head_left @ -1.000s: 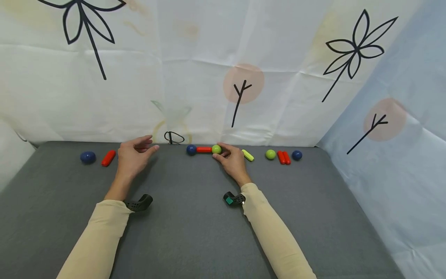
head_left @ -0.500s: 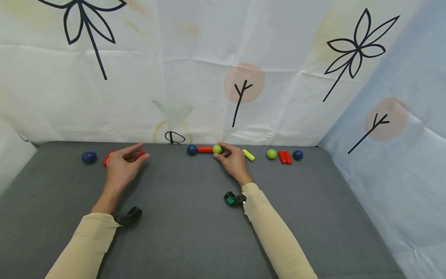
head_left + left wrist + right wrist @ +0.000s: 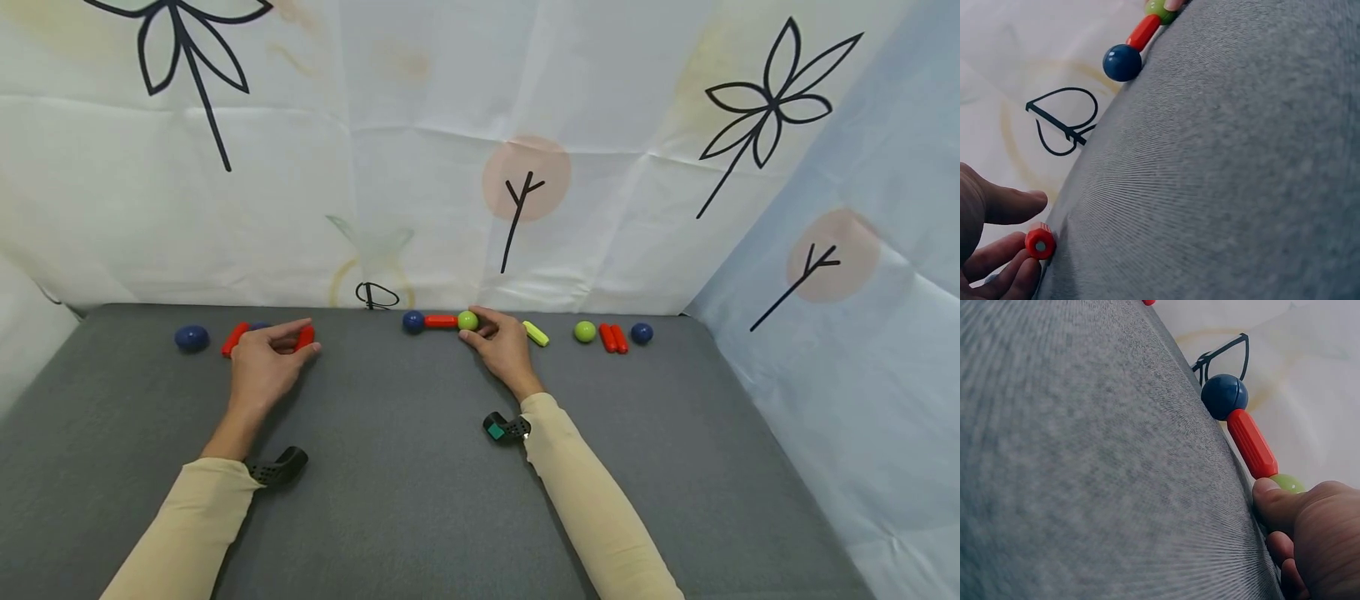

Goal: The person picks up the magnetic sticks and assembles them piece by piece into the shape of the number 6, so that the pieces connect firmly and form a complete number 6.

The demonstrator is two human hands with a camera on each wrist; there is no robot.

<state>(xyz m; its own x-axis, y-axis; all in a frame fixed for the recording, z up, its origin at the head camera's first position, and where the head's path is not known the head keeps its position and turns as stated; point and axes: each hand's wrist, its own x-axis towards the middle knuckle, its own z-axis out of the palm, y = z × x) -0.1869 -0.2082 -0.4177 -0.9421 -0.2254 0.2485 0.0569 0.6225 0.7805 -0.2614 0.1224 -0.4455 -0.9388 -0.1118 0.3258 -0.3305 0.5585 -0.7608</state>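
My left hand [image 3: 264,367] is at a red rod [image 3: 304,337] on the left of the table. In the left wrist view the fingers [image 3: 999,257] touch that rod, seen end on, while the thumb stands a little apart from it. My right hand [image 3: 504,350] pinches a green ball [image 3: 467,321]. That ball is at the right end of a joined piece: a red rod [image 3: 1251,442] with a blue ball [image 3: 1224,396] at its other end. The right hand partly hides the green ball in the right wrist view.
Left of the left hand lie a blue ball [image 3: 192,338] and a red rod [image 3: 234,340]; a blue piece [image 3: 258,325] is mostly hidden behind it. Rightward lie a yellow-green rod [image 3: 536,333], a green ball [image 3: 585,332], two red rods [image 3: 613,338] and a blue ball [image 3: 641,333].
My left hand has moved left, then down, to the red rod; its fingers have come closer around it. My right hand stays on the green ball.
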